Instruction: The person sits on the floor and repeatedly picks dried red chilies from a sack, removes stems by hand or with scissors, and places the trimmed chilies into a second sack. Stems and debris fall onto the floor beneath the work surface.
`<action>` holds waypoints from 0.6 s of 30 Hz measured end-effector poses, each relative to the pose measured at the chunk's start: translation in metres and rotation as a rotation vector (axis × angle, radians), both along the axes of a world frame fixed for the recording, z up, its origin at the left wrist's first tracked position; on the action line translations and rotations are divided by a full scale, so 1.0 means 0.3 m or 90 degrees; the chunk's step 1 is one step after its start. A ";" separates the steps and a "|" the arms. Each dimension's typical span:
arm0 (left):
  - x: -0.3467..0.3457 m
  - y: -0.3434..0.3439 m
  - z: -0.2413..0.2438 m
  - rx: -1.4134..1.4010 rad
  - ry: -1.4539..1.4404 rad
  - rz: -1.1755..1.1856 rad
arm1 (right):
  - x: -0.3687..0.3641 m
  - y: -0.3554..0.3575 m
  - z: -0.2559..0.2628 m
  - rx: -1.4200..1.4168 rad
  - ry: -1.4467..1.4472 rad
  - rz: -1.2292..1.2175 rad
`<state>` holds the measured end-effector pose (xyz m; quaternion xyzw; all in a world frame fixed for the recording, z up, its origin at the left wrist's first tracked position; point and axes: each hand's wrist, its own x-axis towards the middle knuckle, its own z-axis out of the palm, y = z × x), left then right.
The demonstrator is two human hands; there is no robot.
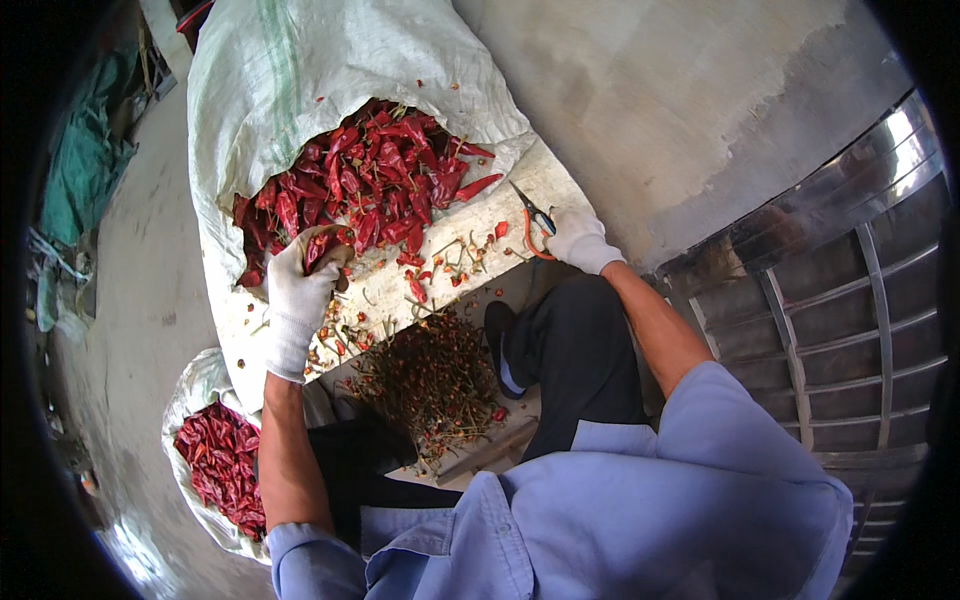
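Dried red chili peppers (390, 161) spill from the mouth of a large white woven sack (360, 45) onto a pale board (555, 180). At the near left of the pile, my left hand (300, 281), in a white glove with brownish fingertips, is closed around a few dried chilies (319, 247). My right hand (577, 238), also gloved, holds small scissors (536, 221) with orange handles at the board's right edge; their dark blades point up and left, towards the pile. Cut stems and chili bits (457, 262) lie scattered along the board's near edge.
Below the board, a heap of stems and scraps (435, 375) lies between my legs. A second white sack (184, 375) full of dried chilies (221, 465) stands at the lower left. A metal-barred frame (840, 322) is at the right, and green sheeting (82, 165) at the far left.
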<state>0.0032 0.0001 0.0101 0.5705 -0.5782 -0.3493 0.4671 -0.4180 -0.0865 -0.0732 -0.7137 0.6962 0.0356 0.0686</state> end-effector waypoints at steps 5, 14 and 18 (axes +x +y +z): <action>-0.005 0.004 0.004 0.011 0.030 0.001 | -0.075 0.004 -0.032 0.016 -0.091 -0.037; -0.003 0.041 0.054 -0.017 0.133 -0.006 | 0.117 0.078 0.245 0.138 -0.830 0.088; 0.000 0.051 0.073 -0.044 0.143 0.007 | 0.386 0.114 0.384 0.146 -0.789 0.228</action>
